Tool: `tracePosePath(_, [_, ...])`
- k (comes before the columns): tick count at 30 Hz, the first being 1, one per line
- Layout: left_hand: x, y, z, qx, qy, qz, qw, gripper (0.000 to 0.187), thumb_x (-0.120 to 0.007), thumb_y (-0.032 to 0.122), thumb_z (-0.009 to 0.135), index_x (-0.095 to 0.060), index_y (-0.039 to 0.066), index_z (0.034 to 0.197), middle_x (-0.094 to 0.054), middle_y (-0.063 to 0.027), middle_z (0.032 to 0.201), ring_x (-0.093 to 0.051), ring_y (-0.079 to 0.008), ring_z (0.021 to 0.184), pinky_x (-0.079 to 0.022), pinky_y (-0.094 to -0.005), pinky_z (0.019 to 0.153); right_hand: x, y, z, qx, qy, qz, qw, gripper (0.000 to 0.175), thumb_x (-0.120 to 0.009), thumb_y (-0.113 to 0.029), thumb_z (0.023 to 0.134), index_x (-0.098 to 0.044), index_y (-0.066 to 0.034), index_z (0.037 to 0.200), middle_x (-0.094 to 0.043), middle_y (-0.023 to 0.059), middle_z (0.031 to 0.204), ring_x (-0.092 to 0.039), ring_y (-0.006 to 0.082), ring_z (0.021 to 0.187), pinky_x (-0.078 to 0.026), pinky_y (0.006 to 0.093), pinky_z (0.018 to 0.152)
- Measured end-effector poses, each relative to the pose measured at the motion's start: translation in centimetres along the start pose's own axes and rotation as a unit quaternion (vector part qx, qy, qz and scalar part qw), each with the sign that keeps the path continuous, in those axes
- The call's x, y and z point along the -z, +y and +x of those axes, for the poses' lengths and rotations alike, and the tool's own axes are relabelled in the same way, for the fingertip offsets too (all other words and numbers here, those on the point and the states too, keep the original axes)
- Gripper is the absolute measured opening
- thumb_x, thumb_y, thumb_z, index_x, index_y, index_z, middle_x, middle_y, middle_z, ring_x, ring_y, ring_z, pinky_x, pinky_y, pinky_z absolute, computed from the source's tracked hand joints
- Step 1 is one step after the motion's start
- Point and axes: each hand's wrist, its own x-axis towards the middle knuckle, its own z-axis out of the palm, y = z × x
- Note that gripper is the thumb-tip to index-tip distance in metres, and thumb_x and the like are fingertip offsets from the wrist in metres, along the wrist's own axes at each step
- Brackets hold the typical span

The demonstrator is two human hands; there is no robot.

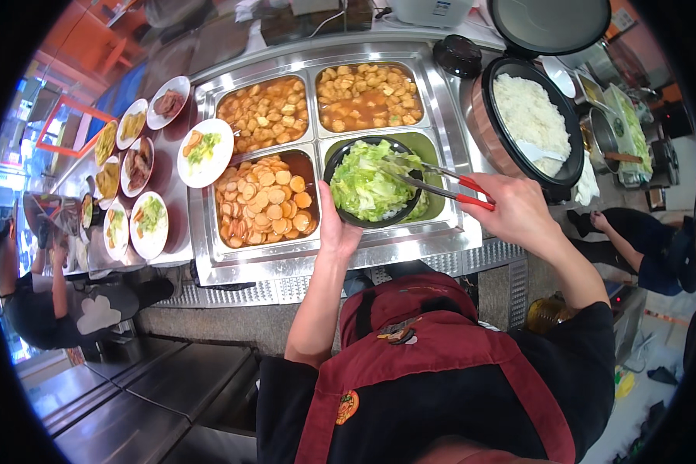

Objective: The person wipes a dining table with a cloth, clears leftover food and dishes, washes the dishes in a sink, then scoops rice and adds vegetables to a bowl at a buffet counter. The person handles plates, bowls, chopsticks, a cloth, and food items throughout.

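Note:
My left hand (337, 226) holds a black bowl (348, 219) by its left side, over the green-looking front right pan (441, 200) of the steam table. Chopped lettuce (365, 180) fills the bowl. In my right hand (513, 211) is a pair of metal tongs (435, 177) with red handles, their tips in the lettuce at the bowl's right side. Sliced sausage-like rounds (267, 200) in sauce lie in the pan to the left. Behind are two pans of browned cubes in sauce (368, 95). What lies under the bowl is mostly hidden.
A white plate (206, 165) with lettuce rests over the steam table's left rim. Several bowls of food, one with meat (138, 165), stand left. At right is an open rice cooker (533, 122), with a dark upturned bowl (457, 55) beside it. Two other people work at far left and right.

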Motion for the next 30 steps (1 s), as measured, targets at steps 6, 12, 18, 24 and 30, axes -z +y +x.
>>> tracePosePath(6, [-0.5, 0.3, 0.0, 0.016, 0.004, -0.008, 1.0, 0.074, -0.04, 0.067, 0.098, -0.042, 0.011, 0.147, -0.049, -0.0081, 0.147, -0.047, -0.0254, 0.134, -0.038, -0.0453, 0.112, -1.0, 0.3, -0.5, 0.107, -0.019, -0.036, 0.993, 0.033, -0.077, -0.028, 0.081, -0.069, -0.0062, 0.105, -0.068, 0.0101, 0.077, -0.067, 0.0302, 0.066, -0.052, 0.0396, 0.057])
tracePosePath(12, [-1.3, 0.9, -0.5, 0.038, 0.033, 0.026, 0.998, 0.073, -0.042, 0.067, 0.098, -0.045, 0.011, 0.145, -0.052, -0.007, 0.144, -0.051, -0.0236, 0.131, -0.041, -0.0431, 0.109, -1.3, 0.5, 1.1, 0.084, -0.004, -0.034, 0.996, 0.033, -0.077, -0.029, 0.081, -0.07, -0.006, 0.104, -0.07, 0.0112, 0.079, -0.068, 0.0305, 0.067, -0.055, 0.039, 0.061])
tracePosePath(18, [-1.8, 1.1, -0.7, 0.043, 0.047, 0.063, 0.996, 0.074, -0.045, 0.067, 0.096, -0.046, 0.01, 0.143, -0.053, -0.0079, 0.143, -0.052, -0.0249, 0.13, -0.042, -0.0432, 0.108, 1.8, 0.4, 2.0, 0.011, -0.07, 0.092, 0.993, 0.033, -0.077, -0.027, 0.081, -0.072, -0.004, 0.103, -0.071, 0.0166, 0.08, -0.069, 0.0319, 0.071, -0.054, 0.0406, 0.065])
tracePosePath(24, [-1.8, 0.8, -0.5, 0.029, 0.059, 0.106, 0.992, 0.074, -0.044, 0.067, 0.097, -0.047, 0.01, 0.143, -0.053, -0.0078, 0.143, -0.052, -0.0244, 0.129, -0.043, -0.0431, 0.107, 0.6, -0.4, 3.8, 0.048, -0.137, 0.071, 0.987, 0.033, -0.073, -0.03, 0.085, -0.071, -0.0018, 0.101, -0.068, 0.0167, 0.075, -0.067, 0.0313, 0.066, -0.052, 0.0391, 0.066])
tracePosePath(30, [-1.0, 0.5, -0.5, 0.015, 0.036, 0.079, 0.996, 0.076, -0.042, 0.068, 0.097, -0.045, 0.009, 0.144, -0.051, -0.0092, 0.145, -0.051, -0.0255, 0.131, -0.041, -0.0433, 0.11, 1.1, 3.3, 5.3, -0.137, -0.3, 0.39, 0.86, 0.042, -0.065, -0.042, 0.094, -0.07, -0.0003, 0.096, -0.061, 0.0073, 0.06, -0.058, 0.0109, 0.045, -0.044, 0.0267, 0.041])
